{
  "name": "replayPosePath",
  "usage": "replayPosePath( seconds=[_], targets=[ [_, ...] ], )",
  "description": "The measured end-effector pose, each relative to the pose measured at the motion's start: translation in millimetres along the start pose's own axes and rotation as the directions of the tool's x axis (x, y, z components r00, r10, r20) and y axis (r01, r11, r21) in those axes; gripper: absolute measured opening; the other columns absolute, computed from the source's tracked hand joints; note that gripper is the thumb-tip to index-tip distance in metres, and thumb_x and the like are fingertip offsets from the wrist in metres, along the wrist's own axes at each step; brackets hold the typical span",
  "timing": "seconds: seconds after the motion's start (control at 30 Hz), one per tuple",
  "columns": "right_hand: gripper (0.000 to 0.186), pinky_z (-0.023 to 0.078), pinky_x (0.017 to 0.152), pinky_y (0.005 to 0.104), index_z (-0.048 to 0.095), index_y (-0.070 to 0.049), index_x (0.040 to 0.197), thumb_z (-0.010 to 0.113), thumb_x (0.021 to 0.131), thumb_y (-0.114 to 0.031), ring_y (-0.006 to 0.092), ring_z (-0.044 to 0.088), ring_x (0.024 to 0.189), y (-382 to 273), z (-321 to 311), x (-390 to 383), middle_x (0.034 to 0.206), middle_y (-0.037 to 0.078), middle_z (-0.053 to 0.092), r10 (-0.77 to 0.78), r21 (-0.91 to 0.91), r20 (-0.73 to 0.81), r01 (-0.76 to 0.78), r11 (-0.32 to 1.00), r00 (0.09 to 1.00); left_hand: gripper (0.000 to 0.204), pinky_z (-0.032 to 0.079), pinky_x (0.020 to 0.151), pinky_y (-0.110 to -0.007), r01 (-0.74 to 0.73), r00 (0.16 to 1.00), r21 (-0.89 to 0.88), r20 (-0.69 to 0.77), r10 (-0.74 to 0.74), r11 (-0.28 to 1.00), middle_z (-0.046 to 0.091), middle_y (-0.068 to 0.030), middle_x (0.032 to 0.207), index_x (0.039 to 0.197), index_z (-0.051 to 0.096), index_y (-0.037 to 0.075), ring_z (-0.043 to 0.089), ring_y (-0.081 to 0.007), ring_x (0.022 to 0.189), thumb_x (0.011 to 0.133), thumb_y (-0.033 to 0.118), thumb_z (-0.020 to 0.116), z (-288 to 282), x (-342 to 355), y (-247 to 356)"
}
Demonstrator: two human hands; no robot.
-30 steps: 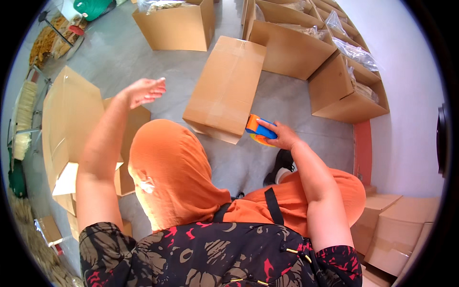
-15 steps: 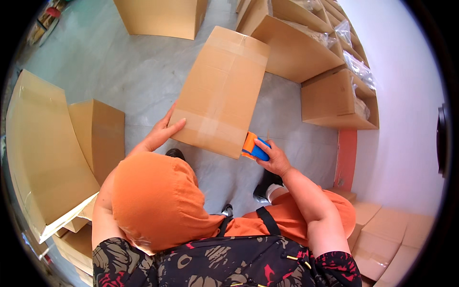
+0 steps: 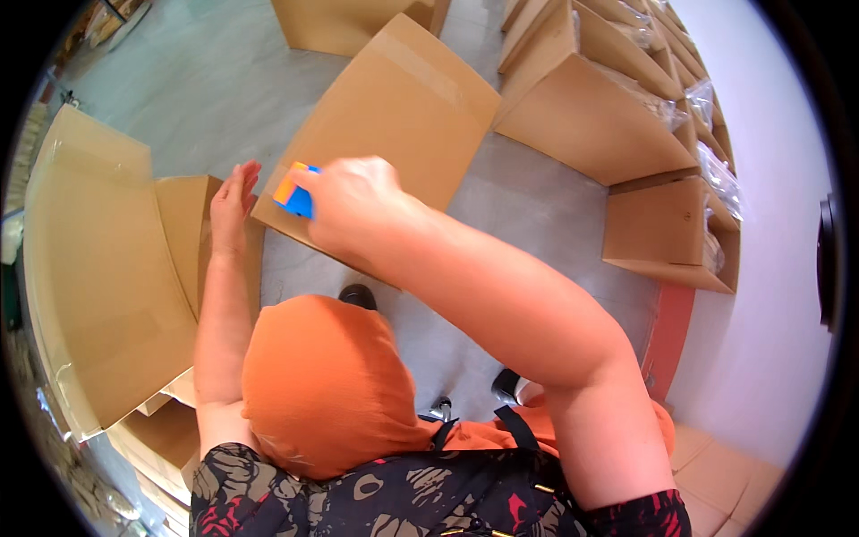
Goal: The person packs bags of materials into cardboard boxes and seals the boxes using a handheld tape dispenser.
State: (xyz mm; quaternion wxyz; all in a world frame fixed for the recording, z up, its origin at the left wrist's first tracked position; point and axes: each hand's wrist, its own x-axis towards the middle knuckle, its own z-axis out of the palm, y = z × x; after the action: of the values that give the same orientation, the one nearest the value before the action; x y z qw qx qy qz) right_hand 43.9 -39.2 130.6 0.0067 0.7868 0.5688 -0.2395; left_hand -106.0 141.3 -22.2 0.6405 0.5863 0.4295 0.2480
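Note:
A closed cardboard box (image 3: 398, 112) stands tilted in front of me, with a strip of tape across its far part. My right hand (image 3: 358, 201) reaches across its near end, wrapped around a blue and orange tape dispenser (image 3: 298, 193). The dispenser is over the box's near left corner; how far it touches the cardboard is partly hidden by the hand. Beside that same corner, my left hand (image 3: 234, 201) is raised with its fingers stretched out flat. I cannot tell whether its palm touches the box.
Open cartons holding clear plastic bags (image 3: 716, 179) line the wall on the right. Large cardboard boxes (image 3: 103, 259) stand close at my left. Another carton (image 3: 344, 27) sits on the grey floor (image 3: 206, 98) ahead. Further boxes (image 3: 716, 465) are at the lower right.
My right hand has carried the tape dispenser from the box's right near corner to its left one. The box has turned. My left hand has let go and straightened its fingers.

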Motion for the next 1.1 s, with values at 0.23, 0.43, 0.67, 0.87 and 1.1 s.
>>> replayPosePath(
  seconds=[0.23, 0.43, 0.67, 0.87, 1.1],
  targets=[
    [0.03, 0.055, 0.078, 0.0324, 0.073, -0.015, 0.111, 0.069, 0.082, -0.02, 0.0219, 0.071, 0.097, -60, -2, 80, 0.105, 0.002, 0.073, 0.023, -0.28, 0.352, 0.082, 0.956, 0.936, 0.07, 0.044, 0.103, -0.034, -0.01, 0.994, 0.491, -0.089, 0.062, 0.871, 0.07, -0.016, 0.118, 0.123, 0.07, 0.003, 0.062, -0.0253, 0.116, 0.105, 0.059, 0.033, -22, 22, -88],
    [0.047, 0.054, 0.074, 0.035, 0.07, -0.023, 0.12, 0.07, 0.072, -0.023, 0.0201, 0.071, 0.094, 1, -8, 51, 0.099, 0.002, 0.074, -0.003, -0.223, 0.377, 0.093, 0.97, 0.926, 0.067, 0.044, 0.103, -0.033, -0.037, 0.977, 0.35, -0.183, 0.108, 0.936, 0.07, -0.0145, 0.121, 0.125, 0.069, 0.005, 0.063, -0.0244, 0.116, 0.103, 0.06, 0.038, 3, 12, -78],
    [0.07, 0.055, 0.075, 0.0393, 0.05, -0.042, 0.144, 0.071, 0.079, -0.028, 0.0284, 0.07, 0.093, 112, 41, -85, 0.097, 0.006, 0.07, 0.104, -0.045, 0.283, -0.095, 0.994, 0.953, 0.071, 0.046, 0.101, -0.033, -0.016, 1.0, 0.407, -0.006, 0.02, 0.913, 0.069, -0.0123, 0.124, 0.13, 0.065, 0.003, 0.062, -0.0208, 0.118, 0.091, 0.062, 0.064, -11, 21, -73],
    [0.07, 0.056, 0.076, 0.0409, 0.044, -0.051, 0.146, 0.073, 0.084, -0.039, 0.0337, 0.068, 0.088, 179, 123, -124, 0.099, 0.013, 0.063, 0.127, 0.09, 0.065, -0.132, 0.987, 0.99, 0.086, 0.045, 0.102, -0.034, 0.124, 0.952, 0.442, 0.199, -0.231, 0.888, 0.064, -0.0103, 0.133, 0.147, 0.05, 0.008, 0.059, -0.0184, 0.12, 0.081, 0.055, 0.079, 13, 9, -23],
    [0.083, 0.055, 0.072, 0.0441, 0.04, -0.046, 0.149, 0.079, 0.079, -0.026, 0.0384, 0.065, 0.084, 228, 215, -179, 0.096, 0.014, 0.058, 0.101, 0.249, -0.171, -0.056, 0.967, 0.98, 0.075, 0.047, 0.099, -0.034, 0.127, 0.91, 0.215, 0.363, -0.2, 0.968, 0.064, -0.0079, 0.13, 0.147, 0.05, 0.011, 0.06, -0.0165, 0.117, 0.086, 0.043, 0.08, 59, -49, -38]
  ],
)
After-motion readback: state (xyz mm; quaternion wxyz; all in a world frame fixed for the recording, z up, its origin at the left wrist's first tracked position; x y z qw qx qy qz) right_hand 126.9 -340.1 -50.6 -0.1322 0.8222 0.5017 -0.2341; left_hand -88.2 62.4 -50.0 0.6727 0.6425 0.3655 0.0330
